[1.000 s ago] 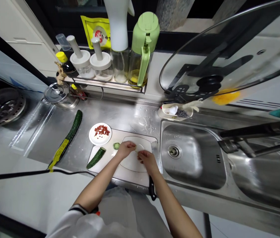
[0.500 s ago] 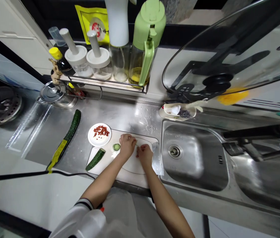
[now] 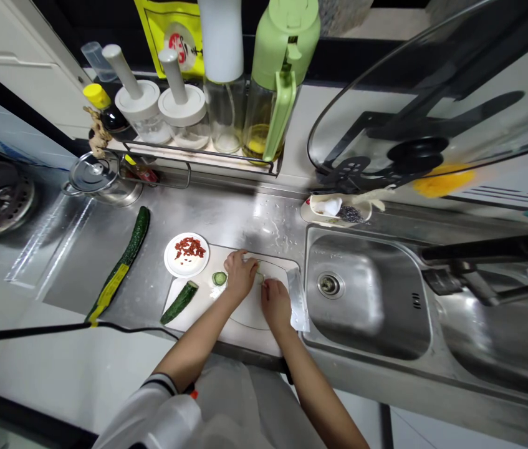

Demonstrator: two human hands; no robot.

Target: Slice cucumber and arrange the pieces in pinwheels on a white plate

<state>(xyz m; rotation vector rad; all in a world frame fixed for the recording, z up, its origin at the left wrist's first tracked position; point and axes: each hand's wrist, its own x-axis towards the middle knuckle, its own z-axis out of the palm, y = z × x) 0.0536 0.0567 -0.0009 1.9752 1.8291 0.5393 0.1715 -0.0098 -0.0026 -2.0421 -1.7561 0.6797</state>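
My left hand is over the white cutting board, its fingers pinched on something small and thin that I cannot make out. Just right of it and a little lower, my right hand is closed, fingertips together near the same small thing. Left of my hands lies a small stack of cucumber slices. A cut piece of cucumber rests at the board's left edge. Behind it a white plate holds small red pieces. A knife blade lies flat along the board's right side.
A whole cucumber with a yellow label lies on the steel counter at left, near a lidded pot. The sink is at right. Bottles and jars stand on the rack behind.
My right hand has moved slightly right and down, away from my left hand, which stays nearly where it was. The camera view has shifted a little.
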